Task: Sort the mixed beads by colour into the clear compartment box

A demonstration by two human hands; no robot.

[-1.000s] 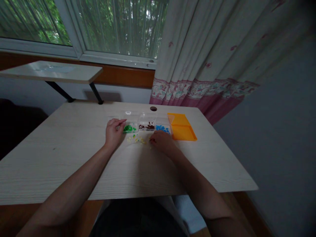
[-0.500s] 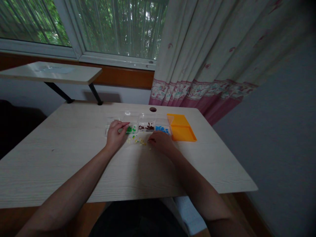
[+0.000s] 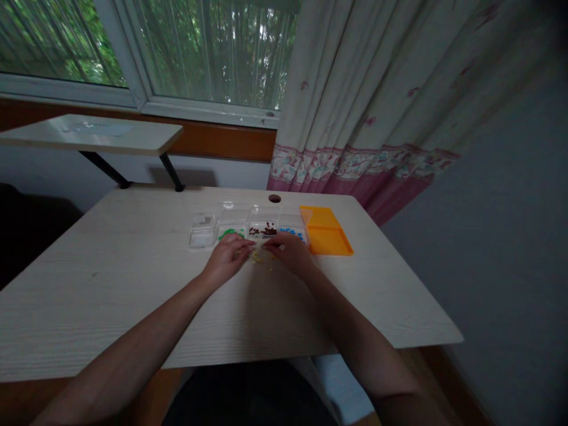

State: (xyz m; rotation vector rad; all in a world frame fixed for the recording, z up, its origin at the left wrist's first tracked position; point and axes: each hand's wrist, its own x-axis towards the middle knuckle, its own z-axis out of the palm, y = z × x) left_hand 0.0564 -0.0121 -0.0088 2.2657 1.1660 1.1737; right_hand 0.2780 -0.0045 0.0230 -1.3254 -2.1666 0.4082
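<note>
My left hand (image 3: pixel 228 258) and my right hand (image 3: pixel 289 253) are close together at the front of a clear compartment box (image 3: pixel 216 223). Thumb and fingertips are pinched on each hand; whatever they hold is too small to make out. Beneath and between the fingertips, small yellow pieces (image 3: pixel 257 258) lie scattered on the table. Inside the box are green pieces (image 3: pixel 227 234) behind my left hand, dark brown pieces (image 3: pixel 268 230) in the middle, and blue pieces (image 3: pixel 296 233) partly hidden by my right hand.
An orange two-part tray (image 3: pixel 329 239) lies right of the box. Clear lidded compartments (image 3: pixel 202 238) sit at the left end. A raised shelf (image 3: pixel 128 137) on black legs stands at the back left, and a round cable hole (image 3: pixel 274 199) is behind the box.
My left hand has moved right and nearer, from beside the green pieces to the yellow ones. My right hand has shifted only slightly; its fingertips now point toward the left hand's.
</note>
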